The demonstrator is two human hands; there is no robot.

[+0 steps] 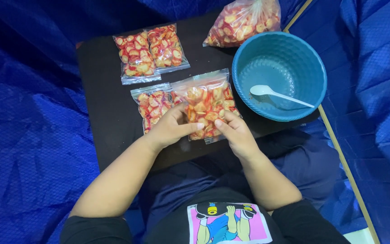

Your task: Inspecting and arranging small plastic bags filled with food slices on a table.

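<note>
1. Snack bag (206, 101), clear and stuffed with red-and-yellow slices, sits at frame centre on the dark table (102, 117).
2. My left hand (170, 129) pinches its lower edge, thumb pressed over the plastic.
3. My right hand (235, 133) grips the same edge, fingers curled tight.
4. Three filled bags (152, 52) lie upper left.
5. Blue bowl (310, 63) with white spoon (278, 95) sits right.

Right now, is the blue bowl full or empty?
Nearly empty: the blue bowl shows its bare inside, holding only a white spoon and a few reddish crumbs beside the spoon's head.
</note>
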